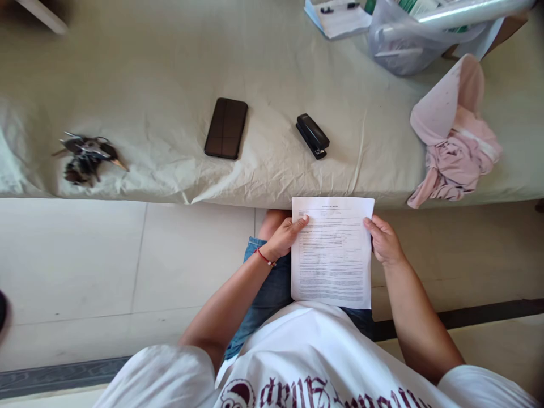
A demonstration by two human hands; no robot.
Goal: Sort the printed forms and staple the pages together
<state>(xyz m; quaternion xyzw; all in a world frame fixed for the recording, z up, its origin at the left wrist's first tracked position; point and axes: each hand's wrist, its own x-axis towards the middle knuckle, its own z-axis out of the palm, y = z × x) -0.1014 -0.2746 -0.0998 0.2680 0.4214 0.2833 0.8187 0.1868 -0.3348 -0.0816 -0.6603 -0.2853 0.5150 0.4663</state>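
Note:
A printed sheet of paper (331,255) is held up over my lap, its top edge at the front edge of the covered table. My left hand (285,235) grips its left side, thumb on the printed face and fingers behind. On the opposite side my right hand (383,238) pinches the upper right edge in the same way. Whether more sheets lie behind the front one I cannot tell. Beyond the paper, a black stapler (313,136) rests on the table, with a dark smartphone (226,128) to its left.
A bunch of keys (89,156) lies at the left of the cloth-covered table (170,68). Crumpled pink cloth (461,141) sits at the right edge. Behind it stand a plastic bag (399,48) with a clear roll across it and a notepad (340,18) with a black pen.

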